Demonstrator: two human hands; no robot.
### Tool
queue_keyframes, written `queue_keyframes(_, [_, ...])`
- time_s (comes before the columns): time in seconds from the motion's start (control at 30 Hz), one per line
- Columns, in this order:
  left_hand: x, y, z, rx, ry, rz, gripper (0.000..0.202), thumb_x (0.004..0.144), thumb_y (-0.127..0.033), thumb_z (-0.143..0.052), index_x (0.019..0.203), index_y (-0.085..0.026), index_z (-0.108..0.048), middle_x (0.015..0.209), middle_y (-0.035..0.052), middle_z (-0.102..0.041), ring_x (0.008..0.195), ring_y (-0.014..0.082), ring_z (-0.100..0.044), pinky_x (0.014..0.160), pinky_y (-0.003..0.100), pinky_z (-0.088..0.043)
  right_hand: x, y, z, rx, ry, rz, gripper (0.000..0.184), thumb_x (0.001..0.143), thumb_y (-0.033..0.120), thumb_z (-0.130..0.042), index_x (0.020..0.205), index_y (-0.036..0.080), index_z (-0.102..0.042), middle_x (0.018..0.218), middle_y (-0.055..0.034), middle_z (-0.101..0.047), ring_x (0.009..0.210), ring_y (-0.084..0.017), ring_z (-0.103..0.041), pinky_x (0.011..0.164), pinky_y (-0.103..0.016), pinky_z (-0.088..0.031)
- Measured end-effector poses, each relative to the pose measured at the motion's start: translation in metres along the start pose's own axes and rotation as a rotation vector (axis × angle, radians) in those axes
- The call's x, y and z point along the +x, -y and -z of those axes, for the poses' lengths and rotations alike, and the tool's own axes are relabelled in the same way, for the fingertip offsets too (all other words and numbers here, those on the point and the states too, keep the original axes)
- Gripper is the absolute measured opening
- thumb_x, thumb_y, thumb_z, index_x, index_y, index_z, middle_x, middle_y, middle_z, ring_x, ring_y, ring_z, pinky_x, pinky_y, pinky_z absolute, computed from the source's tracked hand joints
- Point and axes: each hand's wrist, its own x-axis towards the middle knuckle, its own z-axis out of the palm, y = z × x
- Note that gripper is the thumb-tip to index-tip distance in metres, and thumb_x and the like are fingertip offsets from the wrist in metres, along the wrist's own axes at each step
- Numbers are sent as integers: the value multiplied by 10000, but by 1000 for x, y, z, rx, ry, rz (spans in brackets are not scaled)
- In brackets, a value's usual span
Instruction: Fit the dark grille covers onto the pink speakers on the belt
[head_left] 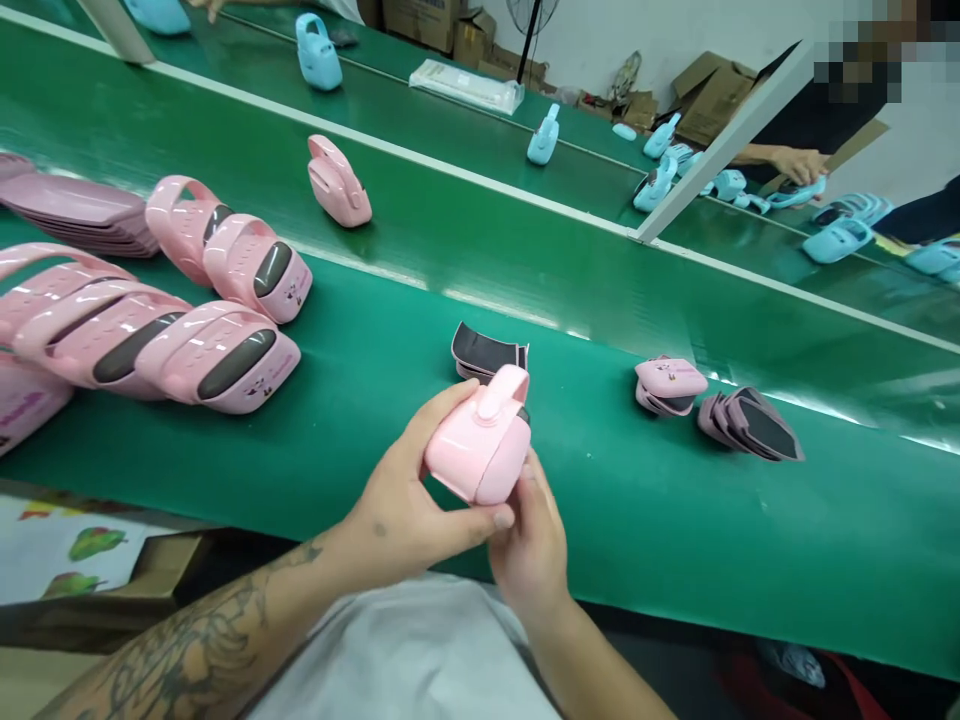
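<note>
Both my hands hold one pink plastic casing (480, 440) with a handle loop on top, just above the near edge of the green conveyor belt (615, 300). My left hand (405, 500) wraps around its left side with the thumb under it. My right hand (529, 540) grips it from below and the right. Behind the casing a small stack of dark curved panels (487, 352) lies on the belt. To the right lie a pink front cover (670, 384) and a fanned pile of dark panels (750, 424).
Several assembled pink units (225, 365) with dark windows lie at the left, next to stacked pink shells (75, 210). One pink unit (339, 182) stands alone further back. Blue units (318, 52) sit on the far belt, where another person's hand (799, 163) works at the right.
</note>
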Motion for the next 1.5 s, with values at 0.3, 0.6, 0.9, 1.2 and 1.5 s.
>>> queue_keyframes(0.3, [5, 24, 55, 178, 512, -31, 1014, 688, -348, -1015, 1591, -344, -552, 1662, 123, -530, 1538, 412, -515, 1295, 582, -411, 31, 59, 50, -1057, 747, 500, 890, 992, 534, -741, 1732, 305, -302, 1736, -140, -461, 1612, -362, -433, 1317, -623, -371])
queue_keyframes(0.6, [-28, 34, 46, 29, 275, 1, 965, 755, -429, -974, 1593, -314, -509, 1691, 151, -494, 1563, 419, -480, 1292, 576, -408, 33, 76, 8, -1137, 786, 160, 721, 885, 313, -855, 1548, 309, -573, 1570, -104, -634, 1435, -370, -601, 1183, -619, -511])
queue_keyframes(0.9, [-36, 20, 37, -134, 140, 109, 741, 750, -329, -990, 1441, -298, -723, 1502, 91, -712, 1401, 377, -652, 1205, 508, -510, 23, 80, -11, -1223, 738, 62, 487, 847, 222, -860, 1292, 300, -678, 1262, -67, -733, 1133, -309, -687, 962, -532, -587])
queue_keyframes(1.2, [-45, 43, 37, -201, 39, 75, 823, 657, -337, -1043, 1422, -263, -748, 1495, 116, -727, 1414, 398, -656, 1235, 520, -502, 15, 68, -16, -1295, 762, 219, 571, 893, 201, -728, 1453, 240, -621, 1439, -141, -683, 1312, -363, -631, 1123, -627, -518])
queue_keyframes(1.5, [-55, 60, 21, -149, -105, -86, 790, 800, -463, -938, 1511, -225, -688, 1609, 159, -620, 1520, 407, -568, 1311, 557, -420, 15, 76, -20, -1260, 729, 115, 593, 932, 335, -781, 1489, 251, -597, 1500, -123, -672, 1356, -346, -634, 1160, -596, -497])
